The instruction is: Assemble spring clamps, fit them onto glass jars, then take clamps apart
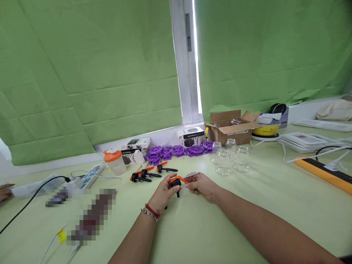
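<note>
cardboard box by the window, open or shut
Open: the cardboard box has its flaps unfolded, and clear items show inside.

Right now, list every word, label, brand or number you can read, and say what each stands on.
"CU": left white box, beside the shaker bottle; its finer print is too small.
Middle white box: lettering too small to quote surely.
Yellow bowl: dark lettering, too blurred.
Yellow tag: unreadable.
Held orange-and-black piece: no legible text.
</note>
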`<state>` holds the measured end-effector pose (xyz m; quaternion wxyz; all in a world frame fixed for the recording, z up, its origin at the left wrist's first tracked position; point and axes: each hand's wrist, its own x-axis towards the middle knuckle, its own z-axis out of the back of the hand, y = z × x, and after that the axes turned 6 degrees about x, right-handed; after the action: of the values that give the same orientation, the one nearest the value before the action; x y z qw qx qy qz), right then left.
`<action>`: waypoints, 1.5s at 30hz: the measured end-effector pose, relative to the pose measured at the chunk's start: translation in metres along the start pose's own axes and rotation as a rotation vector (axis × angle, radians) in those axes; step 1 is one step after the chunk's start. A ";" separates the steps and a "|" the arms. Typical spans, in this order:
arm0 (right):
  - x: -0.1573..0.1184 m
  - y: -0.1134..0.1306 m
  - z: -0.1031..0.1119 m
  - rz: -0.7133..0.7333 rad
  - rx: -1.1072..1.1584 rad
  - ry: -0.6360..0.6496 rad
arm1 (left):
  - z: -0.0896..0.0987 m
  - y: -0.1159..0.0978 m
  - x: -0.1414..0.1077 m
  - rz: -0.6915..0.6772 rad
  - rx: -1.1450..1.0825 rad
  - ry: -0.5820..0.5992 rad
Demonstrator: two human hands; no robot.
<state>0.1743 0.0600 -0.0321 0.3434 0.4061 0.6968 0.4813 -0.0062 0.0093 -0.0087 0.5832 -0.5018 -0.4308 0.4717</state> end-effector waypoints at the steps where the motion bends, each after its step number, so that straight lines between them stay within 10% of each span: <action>1: 0.000 0.000 0.000 0.001 -0.003 0.001 | 0.000 0.000 0.000 -0.001 0.004 0.002; 13: 0.003 0.008 0.014 -0.023 0.047 0.007 | 0.009 0.003 0.004 -0.065 -0.050 -0.028; 20: 0.019 0.019 0.051 0.239 -0.152 -0.351 | 0.018 0.002 0.005 -0.114 -0.183 -0.177; 26: 0.028 0.008 0.060 0.311 -0.327 -0.405 | 0.027 0.004 0.008 -0.144 -0.249 -0.285; 36: 0.019 -0.009 -0.008 0.669 -1.548 0.178 | 0.033 0.006 0.011 -0.147 -0.327 -0.375; 45: 0.036 -0.009 -0.043 0.866 -1.906 0.330 | 0.035 0.011 0.014 -0.138 -0.309 -0.351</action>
<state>0.1193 0.0739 -0.0314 0.2201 0.1123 -0.1349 0.9596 -0.0393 0.0294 -0.0146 0.4465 -0.4648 -0.6258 0.4394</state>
